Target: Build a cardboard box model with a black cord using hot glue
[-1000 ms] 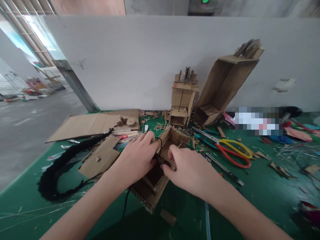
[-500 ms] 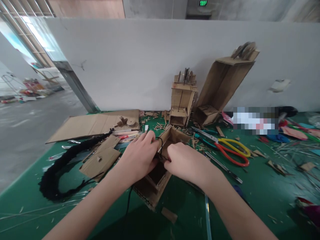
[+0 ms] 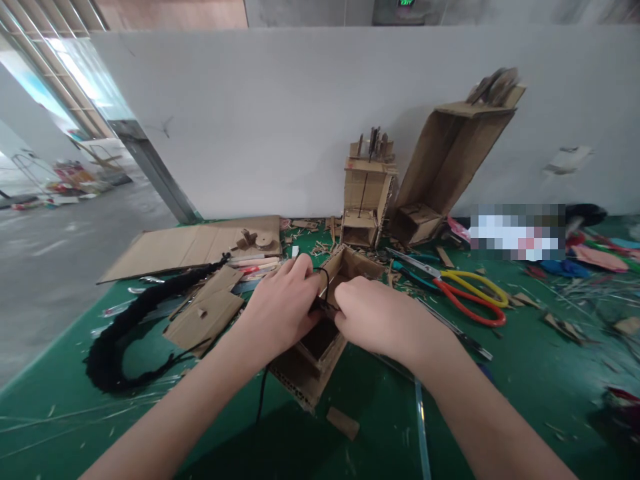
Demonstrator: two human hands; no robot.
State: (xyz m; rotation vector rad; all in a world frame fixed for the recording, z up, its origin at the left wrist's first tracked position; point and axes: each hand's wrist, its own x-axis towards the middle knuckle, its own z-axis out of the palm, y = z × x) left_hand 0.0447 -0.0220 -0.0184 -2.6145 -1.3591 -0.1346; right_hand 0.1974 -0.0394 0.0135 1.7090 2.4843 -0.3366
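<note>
A small open cardboard box (image 3: 306, 379) lies on the green table between my hands. Over its middle a black cord (image 3: 327, 283) makes a loop, and one end hangs down beside the box on the left. My left hand (image 3: 287, 297) is closed, its fingertips pinching at the cord just above the box. From the other side my right hand (image 3: 373, 313) is curled with thumb and forefinger pressed together on the cord. The fingertips of both hands are close together, and the exact spot where they grip is partly hidden.
Scissors (image 3: 450, 283) with red and yellow handles lie to the right, near a utility knife (image 3: 465, 337). Two cardboard structures (image 3: 367, 193) stand against the white wall. On the left are a black fuzzy bundle (image 3: 107, 353) and a flat cardboard sheet (image 3: 187, 250). Cardboard scraps are scattered around.
The view has tilted down slightly and shifted a little, so things appear higher. Both hands stay pinched at the cord over the box, with barely any movement.
</note>
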